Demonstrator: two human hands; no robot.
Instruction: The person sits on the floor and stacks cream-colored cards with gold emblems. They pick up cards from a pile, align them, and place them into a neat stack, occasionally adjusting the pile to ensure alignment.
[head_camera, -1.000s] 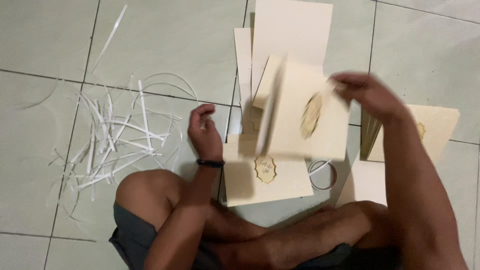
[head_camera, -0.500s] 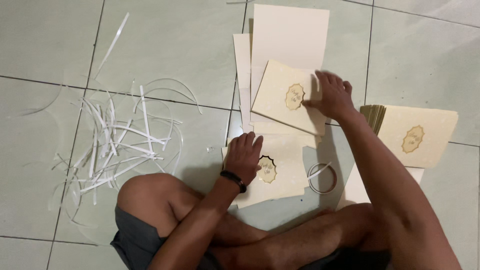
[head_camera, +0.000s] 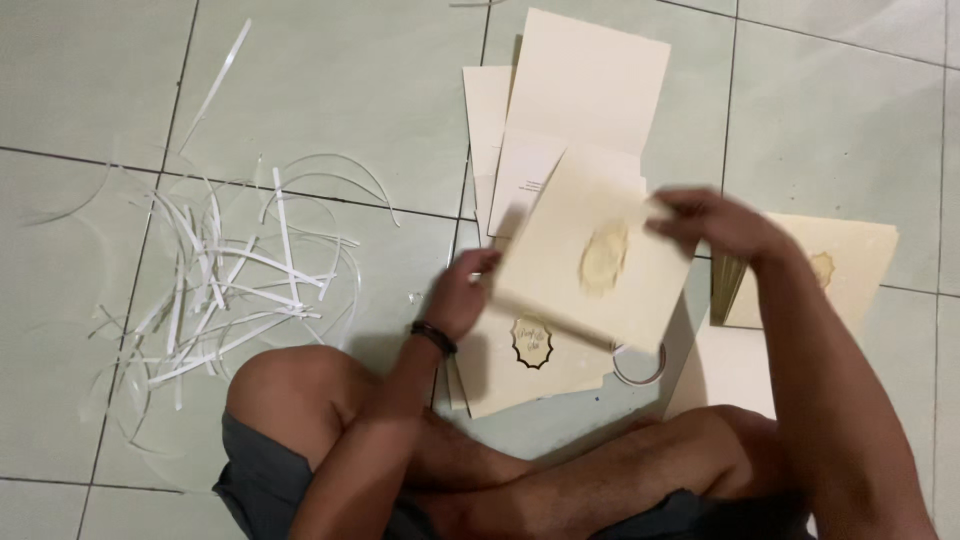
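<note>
right hand (head_camera: 715, 222) up off the floor, fingers pinched on the top right edge of a cream card (head_camera: 590, 262) with a gold oval mark. left hand (head_camera: 462, 292) at the card's left edge, fingers curled against it, thumb side up, black band (head_camera: 433, 337) on the wrist. card tilted, a bit blurry, held in the air between both hands, over the other cards. right arm stretched out from the lower right, left arm bent up from the knee.

under the held card, flat on the floor, another cream card (head_camera: 530, 365) with a gold badge. just right of that, a clear tape ring (head_camera: 640, 362), half hidden. behind, more big cream sheets (head_camera: 590, 85) laid one on another. far right, a stack of cards (head_camera: 835, 265) with a small gold mark on top. far left, a messy pile of thin white paper strips (head_camera: 225, 280) on the grey floor tiles (head_camera: 330, 90). crossed bare legs and dark shorts (head_camera: 265, 480) at the bottom.

half a second ago: card lay flat on the sheets with the right hand pressed on it, left hand down on the badge card near the knee. now card lifted and tilted, left hand come up to meet it, right hand gripping the edge.
</note>
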